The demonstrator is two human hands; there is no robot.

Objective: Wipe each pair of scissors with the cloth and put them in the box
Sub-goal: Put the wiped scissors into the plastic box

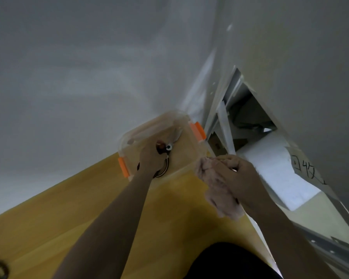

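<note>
Scissors are hanging over the clear box — the left hand is gripping their handles, blades pointing in. The right hand is squeezing the pink cloth beside it. Best to be lowering them gently, then letting go — no dropping.

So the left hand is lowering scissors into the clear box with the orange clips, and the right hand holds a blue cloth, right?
Not quite: the cloth in the right hand is pale pink, not blue, as the head view shows. The left hand does hold scissors over the box.
</note>
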